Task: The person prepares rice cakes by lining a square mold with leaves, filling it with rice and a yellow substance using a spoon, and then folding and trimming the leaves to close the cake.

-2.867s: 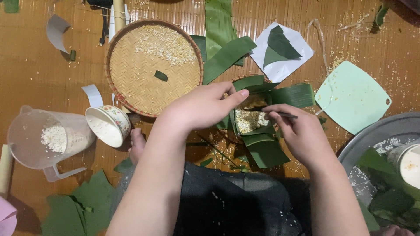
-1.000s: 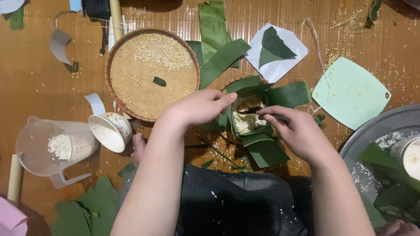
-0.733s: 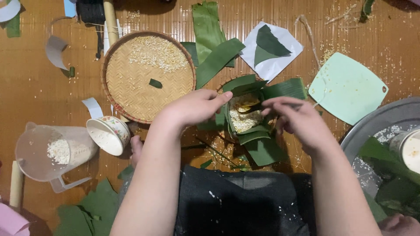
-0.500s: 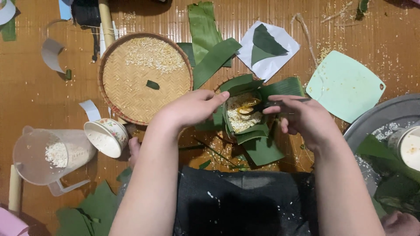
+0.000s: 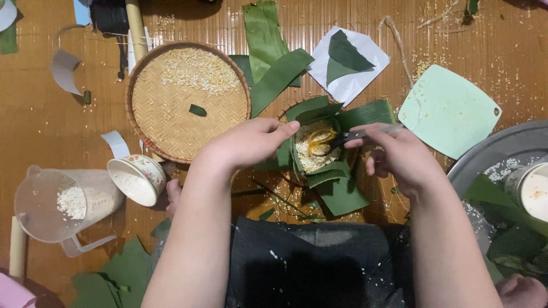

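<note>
Left hand [image 5: 248, 142] is bracing the left edge of the leaf-lined mould [image 5: 319, 151], fingertips curled onto the green leaf – pressing, not gripping anything. Right hand [image 5: 399, 157] is pinching a spoon [image 5: 342, 138] by its dark handle, fingers closed on it, and its bowl is sitting in the yellow filling [image 5: 319, 140] on top of the white rice [image 5: 311, 154]. The mould is sitting on the wooden floor between both hands, just in front of the person's lap. Round woven tray [image 5: 188, 102] with scattered grain is lying just to the left of it – a small floral cup [image 5: 137, 179] and a clear plastic jug [image 5: 63, 202] are sitting further left. A pale green cutting board [image 5: 448, 111] is lying to the right, a grey metal basin [image 5: 502, 154] beyond it.
</note>
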